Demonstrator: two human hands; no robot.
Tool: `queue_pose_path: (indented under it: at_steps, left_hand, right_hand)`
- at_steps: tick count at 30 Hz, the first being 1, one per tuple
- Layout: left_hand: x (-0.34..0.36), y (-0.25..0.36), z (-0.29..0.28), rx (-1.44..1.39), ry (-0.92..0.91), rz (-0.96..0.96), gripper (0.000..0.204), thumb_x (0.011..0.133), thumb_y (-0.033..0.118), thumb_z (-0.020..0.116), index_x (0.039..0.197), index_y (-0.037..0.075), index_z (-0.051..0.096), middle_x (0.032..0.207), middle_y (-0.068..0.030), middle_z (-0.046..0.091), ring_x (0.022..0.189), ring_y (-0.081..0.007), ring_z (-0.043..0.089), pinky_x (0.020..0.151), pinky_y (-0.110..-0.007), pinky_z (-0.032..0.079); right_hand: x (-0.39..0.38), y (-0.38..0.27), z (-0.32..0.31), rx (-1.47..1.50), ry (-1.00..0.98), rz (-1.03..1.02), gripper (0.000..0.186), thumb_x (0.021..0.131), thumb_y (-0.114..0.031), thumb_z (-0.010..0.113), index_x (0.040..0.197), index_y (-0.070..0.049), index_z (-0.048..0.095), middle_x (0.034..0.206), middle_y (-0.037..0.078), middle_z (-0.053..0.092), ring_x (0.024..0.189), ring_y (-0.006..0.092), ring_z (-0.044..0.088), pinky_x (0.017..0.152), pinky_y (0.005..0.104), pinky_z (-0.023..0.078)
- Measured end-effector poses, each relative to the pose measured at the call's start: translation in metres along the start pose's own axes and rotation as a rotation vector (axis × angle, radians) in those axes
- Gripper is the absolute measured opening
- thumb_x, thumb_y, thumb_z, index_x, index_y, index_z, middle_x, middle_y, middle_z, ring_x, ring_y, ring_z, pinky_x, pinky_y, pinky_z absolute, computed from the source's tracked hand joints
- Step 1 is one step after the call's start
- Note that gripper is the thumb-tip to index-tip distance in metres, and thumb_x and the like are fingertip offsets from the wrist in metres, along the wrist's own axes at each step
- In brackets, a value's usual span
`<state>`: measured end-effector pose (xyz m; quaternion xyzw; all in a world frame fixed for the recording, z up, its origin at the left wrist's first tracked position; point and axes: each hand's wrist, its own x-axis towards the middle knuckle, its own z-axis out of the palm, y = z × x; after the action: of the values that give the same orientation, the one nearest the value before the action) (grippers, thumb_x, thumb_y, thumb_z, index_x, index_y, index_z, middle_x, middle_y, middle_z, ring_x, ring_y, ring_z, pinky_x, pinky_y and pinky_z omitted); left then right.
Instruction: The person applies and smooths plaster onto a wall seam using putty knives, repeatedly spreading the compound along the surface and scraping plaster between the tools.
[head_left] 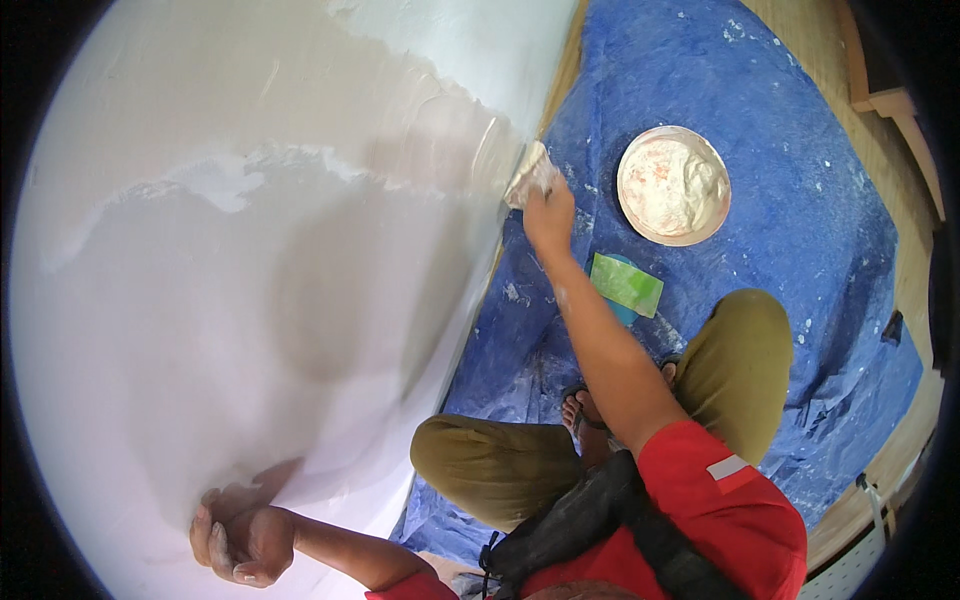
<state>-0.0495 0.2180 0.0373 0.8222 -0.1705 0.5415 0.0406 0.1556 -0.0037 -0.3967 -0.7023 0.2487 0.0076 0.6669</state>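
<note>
My right hand point(550, 217) is closed around a broad putty knife point(530, 176) smeared with white putty. Its blade lies against the lower part of the wall point(330, 300), close to where wall and floor meet. Fresh putty, greyish and wet-looking, covers a band of the wall beside and above the blade. My left hand point(243, 543) is at the wall's near left, fingers loosely curled and apart, with nothing visible in it; whether it touches the wall I cannot tell. To the right of the knife stands a round bowl point(674, 186) of white putty.
A blue sheet point(840, 250) spotted with white covers the floor. Between the bowl and my bent knees lies a green rectangular piece point(626, 284) on a round blue thing point(622, 313). Wooden furniture point(905, 130) stands at the far right. A black strap bag point(570, 545) hangs across me.
</note>
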Motion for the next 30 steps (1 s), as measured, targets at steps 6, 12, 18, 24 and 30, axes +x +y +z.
queue_pose_path:
  at_steps: [6, 12, 18, 24, 30]
  left_hand:
    - [-0.002, 0.003, 0.002, 0.08, -0.025, -0.004, 0.052, 0.101, 0.033, 0.035, 0.086, -0.007, 0.063, 0.092, -0.0284, 0.064, 0.076, -0.036, 0.063, 0.06, -0.047, 0.059]
    - [0.003, 0.01, 0.013, 0.178, 0.05, 0.023, 0.051, 0.098, 0.03, 0.04, 0.079, -0.011, 0.063, 0.084, -0.0293, 0.065, 0.068, -0.0372, 0.065, 0.06, -0.044, 0.061]
    - [0.007, 0.014, 0.015, 0.216, -0.059, 0.069, 0.048, 0.102, 0.029, 0.032, 0.086, -0.007, 0.061, 0.093, -0.0266, 0.064, 0.075, -0.0286, 0.062, 0.053, -0.035, 0.057]
    - [0.007, 0.014, 0.017, 0.21, -0.043, 0.053, 0.05, 0.102, 0.029, 0.031, 0.084, -0.006, 0.061, 0.093, -0.0264, 0.065, 0.074, -0.0282, 0.062, 0.054, -0.035, 0.057]
    - [0.006, 0.012, 0.01, 0.199, -0.039, 0.045, 0.051, 0.103, 0.031, 0.032, 0.081, -0.006, 0.06, 0.089, -0.0262, 0.065, 0.076, -0.0312, 0.063, 0.057, -0.038, 0.058]
  right_hand:
    - [0.006, -0.073, 0.007, -0.021, -0.117, 0.088, 0.04, 0.085, -0.018, 0.06, 0.118, 0.003, 0.065, 0.101, 0.031, 0.07, 0.096, 0.0468, 0.068, 0.088, 0.0496, 0.052]
    - [-0.032, -0.164, -0.017, 0.105, -0.219, 0.0, 0.044, 0.086, -0.016, 0.06, 0.126, 0.001, 0.064, 0.1, 0.028, 0.07, 0.094, 0.0436, 0.068, 0.086, 0.0454, 0.054]
    - [-0.098, -0.194, -0.026, 0.094, -0.193, -0.642, 0.042, 0.088, -0.006, 0.059, 0.13, -0.002, 0.065, 0.116, 0.022, 0.069, 0.104, 0.0375, 0.067, 0.088, 0.0421, 0.054]
    - [-0.089, -0.107, -0.038, 0.17, -0.066, -0.515, 0.044, 0.09, 0.003, 0.056, 0.134, -0.001, 0.061, 0.123, 0.019, 0.068, 0.11, 0.0368, 0.065, 0.095, 0.0425, 0.052]
    - [-0.041, -0.082, 0.003, 0.141, 0.02, -0.281, 0.051, 0.09, 0.004, 0.054, 0.139, -0.007, 0.059, 0.134, 0.022, 0.062, 0.12, 0.0407, 0.061, 0.104, 0.0425, 0.049]
